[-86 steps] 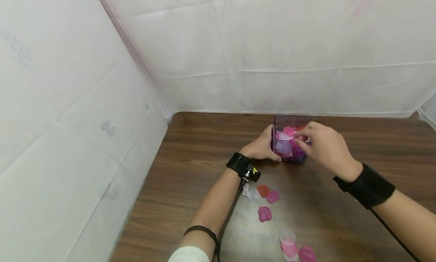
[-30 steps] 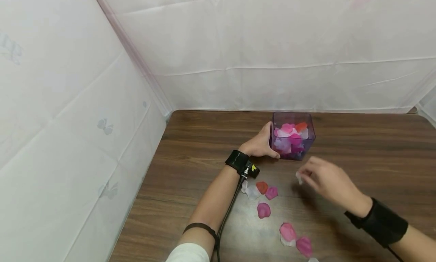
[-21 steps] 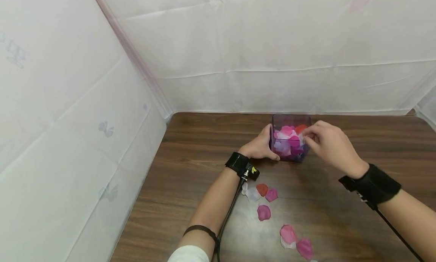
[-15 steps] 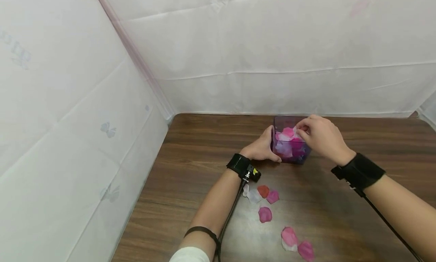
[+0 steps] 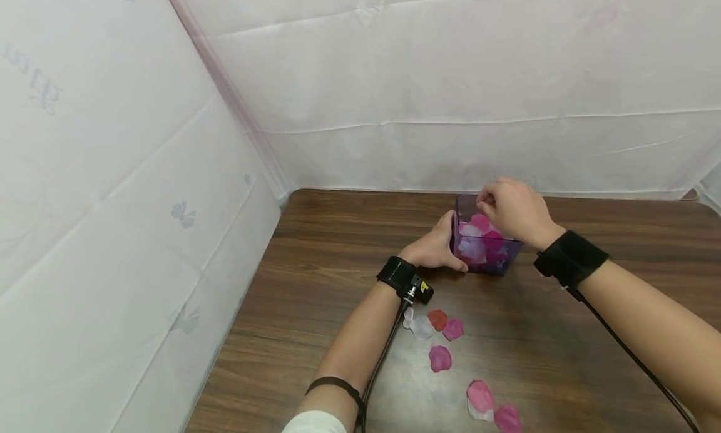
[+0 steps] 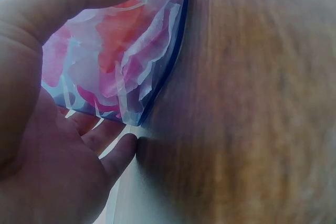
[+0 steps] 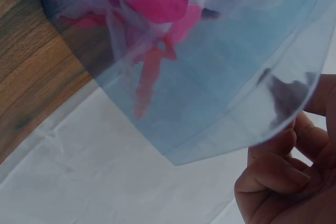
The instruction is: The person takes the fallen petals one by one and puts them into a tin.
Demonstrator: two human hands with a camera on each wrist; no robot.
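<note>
Gripping clear purple box [image 5: 485, 256] at its 9 o'clock wall: left hand [image 5: 432, 248]; right hand [image 5: 511, 209] curled above rim, contents untellable; no legible writing.

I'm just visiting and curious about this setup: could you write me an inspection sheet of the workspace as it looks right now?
Surface: brown wooden table.
Job's things: clear purple box holding pink, white and red petals.
Clutter: loose petals lying on the table near the person.
Hands: left hand grips the box's side; right hand sits over the box's open top, fingers curled, hold unclear.
Cables: black cable runs from the left wrist strap; another along the right forearm.
Surroundings: white sheeting walls behind and at left.
</note>
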